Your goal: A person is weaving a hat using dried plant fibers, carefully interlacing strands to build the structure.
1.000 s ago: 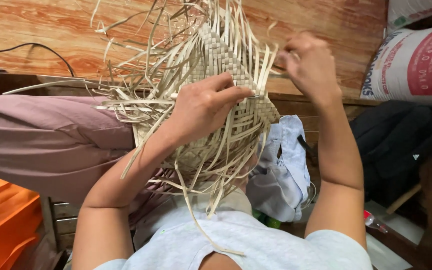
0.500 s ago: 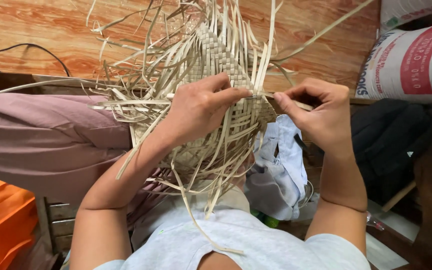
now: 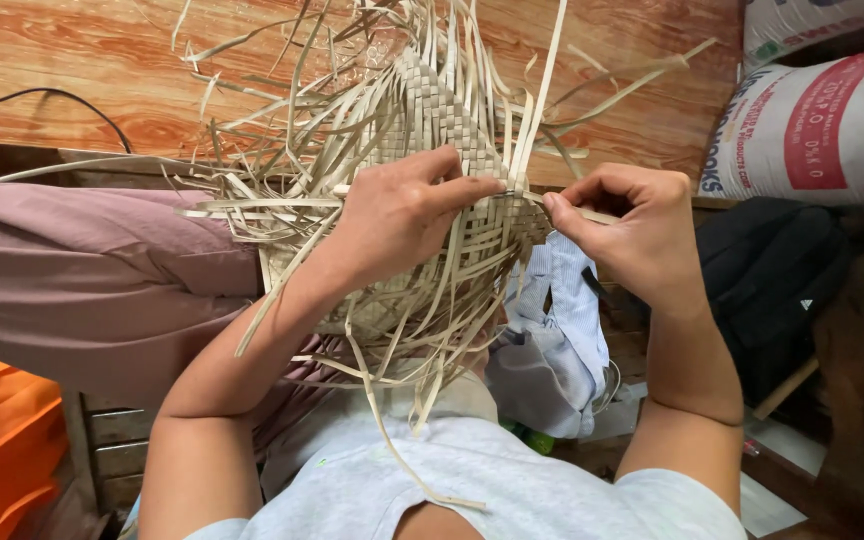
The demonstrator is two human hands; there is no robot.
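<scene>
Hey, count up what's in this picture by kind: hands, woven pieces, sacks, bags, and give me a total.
Hands: 2, the left hand and the right hand, both on the weaving
Woven straw mat, half finished, with loose strips: 1
Printed sacks: 2
Black bag: 1
Total: 6

Pale grey-blue short-sleeved shirt (image 3: 472,490), sleeves ending high on the upper arms, a tiny green speck on the chest. Dusty mauve-pink trousers (image 3: 82,280), plain fabric with soft folds. Left hand (image 3: 392,215) and right hand (image 3: 632,235) bare: no rings, watch or gloves; forearms uncovered.
</scene>
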